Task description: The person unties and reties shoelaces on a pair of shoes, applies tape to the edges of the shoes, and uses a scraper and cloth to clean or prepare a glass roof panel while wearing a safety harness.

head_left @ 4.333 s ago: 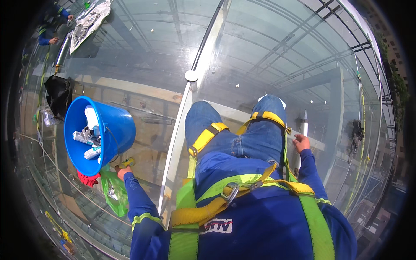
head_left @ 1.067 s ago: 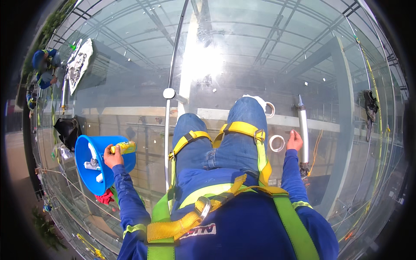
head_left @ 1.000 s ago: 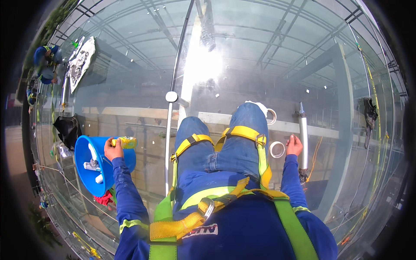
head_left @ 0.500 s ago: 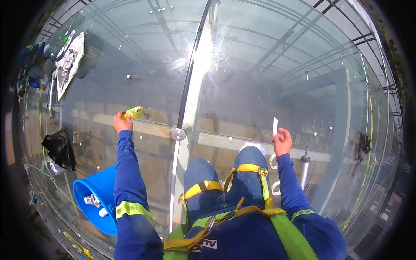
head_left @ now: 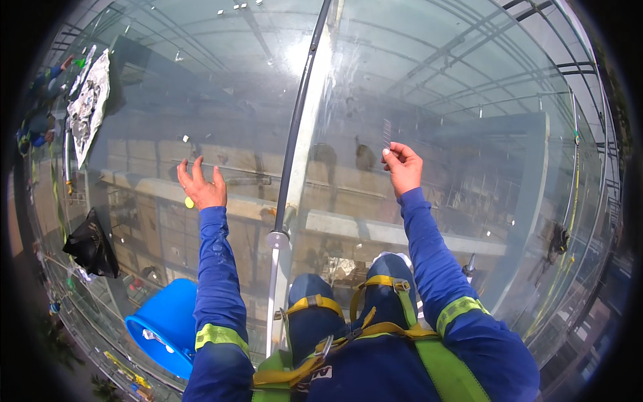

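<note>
My left hand [head_left: 203, 187] is above the glass panel [head_left: 147, 155] on the left, its fingers spread and nothing held in them. Beside its wrist shows a yellow rounded shape [head_left: 189, 202], partly hidden by the hand; I cannot tell whether it is the bottle. My right hand [head_left: 403, 167] pinches a thin flat strip [head_left: 386, 130] between thumb and fingers, over the right-hand glass. The strip points up and away and looks see-through from this angle. A dark rail [head_left: 298, 127] runs between both hands, with a round metal disc [head_left: 277, 239] at its near end.
At lower left a blue bucket [head_left: 164, 320] lies tipped, with white scraps inside. Beyond it is a black plastic bag [head_left: 92, 246]. A crumpled white sheet [head_left: 89, 107] lies at far left, near other people [head_left: 35, 127]. A caulking gun [head_left: 469, 266] lies beside my right forearm.
My left hand has let go of the yellow bottle and spread its fingers. My right hand has moved left and farther out with the strip. The whole view has shifted a little.
</note>
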The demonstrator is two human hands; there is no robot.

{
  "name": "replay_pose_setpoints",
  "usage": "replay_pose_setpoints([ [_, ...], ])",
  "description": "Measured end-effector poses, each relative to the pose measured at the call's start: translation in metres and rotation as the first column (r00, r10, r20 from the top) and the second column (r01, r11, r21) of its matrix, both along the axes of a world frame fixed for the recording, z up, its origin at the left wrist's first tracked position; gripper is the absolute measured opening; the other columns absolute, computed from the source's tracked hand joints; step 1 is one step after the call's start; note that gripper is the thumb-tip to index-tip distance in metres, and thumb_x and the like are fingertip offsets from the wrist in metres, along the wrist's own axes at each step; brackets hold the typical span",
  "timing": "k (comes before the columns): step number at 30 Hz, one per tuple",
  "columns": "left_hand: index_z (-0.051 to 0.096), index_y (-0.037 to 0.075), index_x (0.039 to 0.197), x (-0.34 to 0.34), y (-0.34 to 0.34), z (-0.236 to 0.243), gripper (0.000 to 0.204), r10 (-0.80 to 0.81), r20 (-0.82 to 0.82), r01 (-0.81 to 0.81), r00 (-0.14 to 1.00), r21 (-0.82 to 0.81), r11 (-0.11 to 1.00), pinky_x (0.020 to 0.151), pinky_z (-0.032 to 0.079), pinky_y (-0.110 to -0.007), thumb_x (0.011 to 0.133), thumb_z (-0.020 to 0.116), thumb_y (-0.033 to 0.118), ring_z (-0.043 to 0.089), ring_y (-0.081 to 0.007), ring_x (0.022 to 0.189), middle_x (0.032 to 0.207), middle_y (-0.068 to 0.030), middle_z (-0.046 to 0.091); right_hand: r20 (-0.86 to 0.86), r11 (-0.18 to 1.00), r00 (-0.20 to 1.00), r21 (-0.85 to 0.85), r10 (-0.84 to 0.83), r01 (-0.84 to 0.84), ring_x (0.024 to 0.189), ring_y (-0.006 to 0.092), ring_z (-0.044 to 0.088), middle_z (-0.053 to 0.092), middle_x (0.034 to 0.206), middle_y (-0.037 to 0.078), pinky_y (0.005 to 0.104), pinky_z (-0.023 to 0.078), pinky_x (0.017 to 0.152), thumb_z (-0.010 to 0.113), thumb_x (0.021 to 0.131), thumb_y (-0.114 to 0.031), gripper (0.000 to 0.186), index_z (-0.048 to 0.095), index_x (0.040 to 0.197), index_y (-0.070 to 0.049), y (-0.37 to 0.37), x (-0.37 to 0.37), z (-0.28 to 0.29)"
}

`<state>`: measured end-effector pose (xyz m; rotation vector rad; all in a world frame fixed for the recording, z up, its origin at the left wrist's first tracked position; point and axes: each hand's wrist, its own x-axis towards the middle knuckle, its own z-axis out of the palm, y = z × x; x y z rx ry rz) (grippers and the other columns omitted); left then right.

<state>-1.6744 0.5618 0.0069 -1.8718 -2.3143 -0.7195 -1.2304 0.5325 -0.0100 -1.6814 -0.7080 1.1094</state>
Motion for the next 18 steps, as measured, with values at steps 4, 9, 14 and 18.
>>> replay_pose_setpoints([
  [4, 0.035, 0.011, 0.147, 0.062, 0.080, -0.069, 0.094, 0.168, 0.370, -0.035, 0.914, -0.340, 0.940, 0.111, 0.028, -0.061, 0.071, 0.083, 0.038, 0.020, -0.0475, 0.143, 0.155, -0.0229, 0.021, -0.047, 0.998, 0.998, -0.048, -0.035, 0.033, 0.074, 0.0101, 0.064, 0.069, 0.086, 0.004, 0.0252, 0.050, 0.062, 0.072, 0.088, -0.008, 0.025, 0.066, 0.109, 0.003, 0.027, -0.020, -0.003],
  [9, -0.025, 0.011, 0.152, 0.089, 0.148, -0.136, 0.157, 0.722, 0.018, -0.392, 0.692, -0.830, 0.397, 0.112, 0.000, -0.071, 0.054, 0.080, 0.076, -0.019, -0.0638, 0.137, 0.152, -0.0394, -0.022, -0.033, 0.996, 0.998, -0.075, -0.060, 0.057, 0.072, 0.0090, 0.062, 0.069, 0.084, 0.003, 0.0244, 0.049, 0.062, 0.073, 0.088, -0.009, 0.021, 0.067, 0.105, 0.002, 0.056, -0.032, -0.035],
  [14, -0.026, 0.010, 0.151, 0.093, 0.153, -0.156, 0.160, 0.697, -0.014, -0.371, 0.717, -0.854, 0.365, 0.111, -0.002, -0.072, 0.052, 0.081, 0.076, -0.018, -0.0632, 0.138, 0.151, -0.0411, -0.021, 0.065, 0.987, 0.987, -0.057, -0.149, 0.152, 0.072, 0.0077, 0.060, 0.069, 0.085, 0.003, 0.0241, 0.050, 0.065, 0.075, 0.086, -0.007, 0.019, 0.068, 0.101, 0.002, 0.094, -0.021, -0.087],
  [18, -0.028, 0.010, 0.150, 0.087, 0.151, -0.154, 0.162, 0.700, -0.018, -0.364, 0.714, -0.864, 0.349, 0.111, -0.001, -0.071, 0.051, 0.081, 0.077, -0.017, -0.0643, 0.137, 0.151, -0.0418, -0.021, -0.011, 0.990, 0.992, -0.051, -0.129, 0.129, 0.074, 0.0074, 0.061, 0.069, 0.087, 0.003, 0.0228, 0.050, 0.067, 0.075, 0.086, -0.007, 0.019, 0.068, 0.101, 0.003, 0.138, -0.037, -0.098],
])
